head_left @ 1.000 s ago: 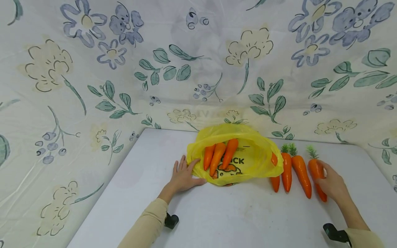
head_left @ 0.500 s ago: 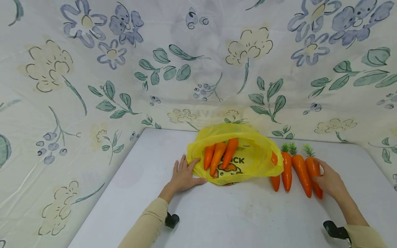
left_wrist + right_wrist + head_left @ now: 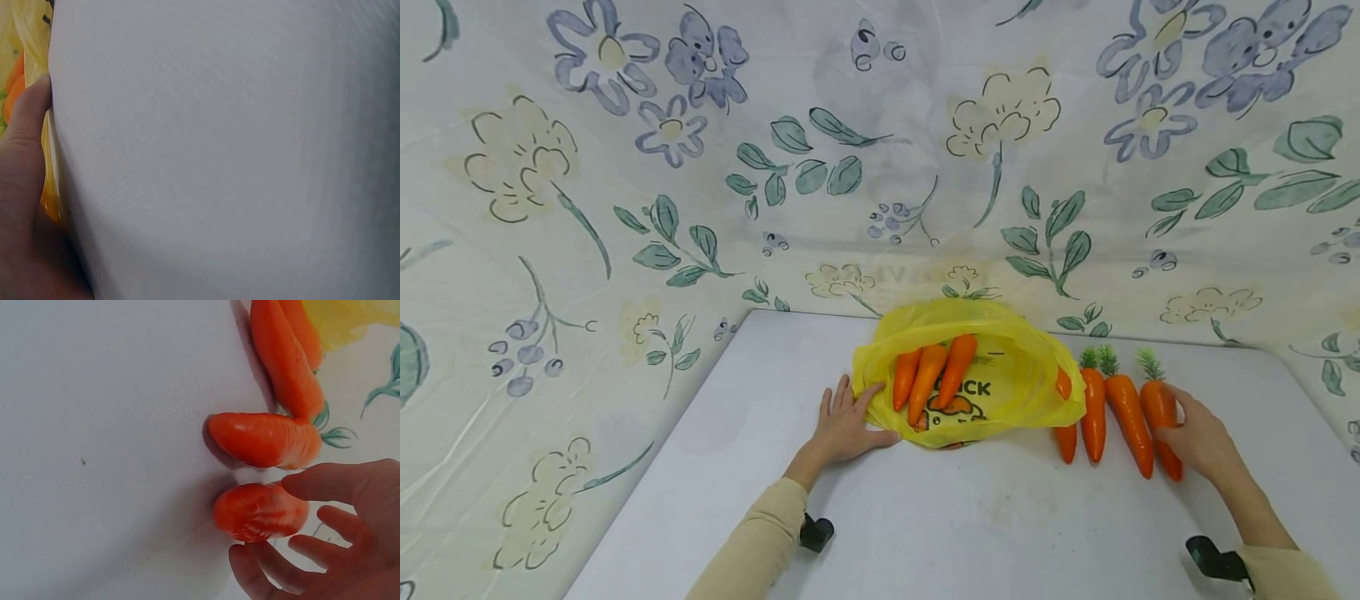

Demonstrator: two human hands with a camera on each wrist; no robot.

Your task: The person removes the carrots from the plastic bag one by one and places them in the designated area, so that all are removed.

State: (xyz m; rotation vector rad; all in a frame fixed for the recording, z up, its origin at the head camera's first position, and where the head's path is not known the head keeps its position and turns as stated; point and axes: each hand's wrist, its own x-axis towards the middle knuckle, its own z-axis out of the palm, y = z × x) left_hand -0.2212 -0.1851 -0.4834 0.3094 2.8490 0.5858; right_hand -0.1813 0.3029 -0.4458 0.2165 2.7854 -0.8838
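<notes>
Orange and glossy, a carrot is lying at the right end of a row on the white table. Its green tuft is pointing toward the far edge and its tapered tip toward the person, so the long axis is running away from the person, slanting slightly, with the tip sitting farther right than the tuft. The right hand is pinching it around the middle, thumb on the side facing the row and fingers on the opposite side. Seen end-on in the right wrist view, its skin is showing fine ridges and pale highlights.

Just to its left, a second carrot is slanting the same way, while a third carrot is lying nearly straight. A fourth carrot is lying partly hidden by the right edge of a yellow bag.

The bag is lying with its mouth facing the person, thin and crinkled, black print showing inside. Three inner carrots are resting toward its left side, their tips pointing at the person and leaning left. The left hand is resting against the bag's left edge, fingers spread apart and clamping nothing. Behind everything, a floral cloth is hanging.
</notes>
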